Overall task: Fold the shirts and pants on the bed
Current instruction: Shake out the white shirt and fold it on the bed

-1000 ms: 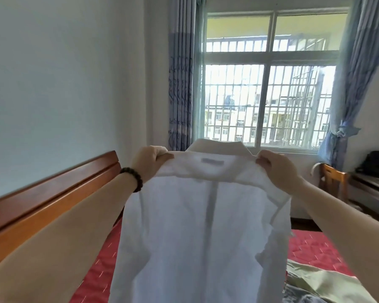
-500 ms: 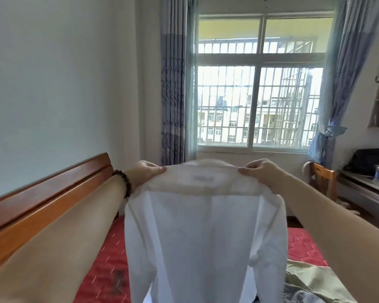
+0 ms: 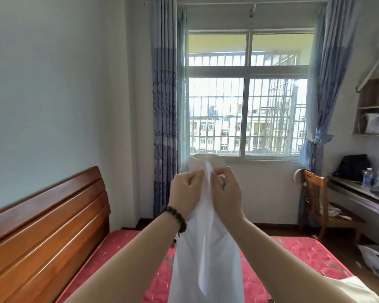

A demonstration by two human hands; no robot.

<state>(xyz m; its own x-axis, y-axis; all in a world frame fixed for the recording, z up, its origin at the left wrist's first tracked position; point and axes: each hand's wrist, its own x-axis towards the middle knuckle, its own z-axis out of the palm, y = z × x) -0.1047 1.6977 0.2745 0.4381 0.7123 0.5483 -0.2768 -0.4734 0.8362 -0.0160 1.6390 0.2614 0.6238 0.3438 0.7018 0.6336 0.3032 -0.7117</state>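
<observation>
A white shirt [image 3: 206,259] hangs in the air above the red bed [image 3: 298,252], doubled lengthwise into a narrow strip. My left hand [image 3: 185,193], with a bead bracelet on its wrist, grips the shirt's top on the left side. Right beside it, my right hand [image 3: 227,191] grips the same top edge, the two hands almost touching. The collar pokes up above my fingers. The shirt's lower part runs out of view at the bottom. A pale garment [image 3: 350,287] shows at the bottom right corner.
A wooden headboard [image 3: 46,226] runs along the left wall. A barred window [image 3: 247,114] with blue curtains is straight ahead. At the right stand a wooden chair [image 3: 315,202], a desk [image 3: 359,193] with bottles and a black bag, and a wall shelf.
My hands, spread wide at the shirt's shoulders before, have come together in the middle. The shirt went from spread flat to doubled lengthwise.
</observation>
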